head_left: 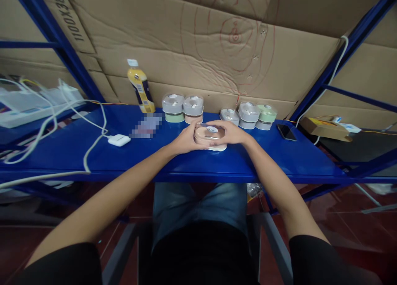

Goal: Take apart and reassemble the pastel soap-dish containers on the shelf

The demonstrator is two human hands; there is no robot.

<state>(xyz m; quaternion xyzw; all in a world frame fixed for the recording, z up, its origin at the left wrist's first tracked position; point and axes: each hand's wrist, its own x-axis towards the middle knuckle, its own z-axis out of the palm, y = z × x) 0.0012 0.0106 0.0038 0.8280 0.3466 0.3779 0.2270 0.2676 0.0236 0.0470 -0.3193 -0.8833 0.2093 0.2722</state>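
Between my two hands is a small pink lidded container (203,132) with a clear top and a round white sticker, upright on the blue shelf near its front edge. My left hand (185,139) is curled round its left side. Around the right side and top edge wraps my right hand (232,133), its fingers covering part of the lid. Just behind stand stacked containers of the same kind: a grey-over-green stack (173,108) and a grey-over-pink stack (193,107). Behind my right hand are a single grey container (229,117), a grey stack (248,114) and a green-over-grey stack (266,116).
A yellow drink bottle (141,86) stands at the back left. Nearby lie a blurred-out flat item (147,126) and a white earphone case (119,140). White cables (89,152) cross the left end. At right are a phone (285,132) and an open cardboard box (325,128).
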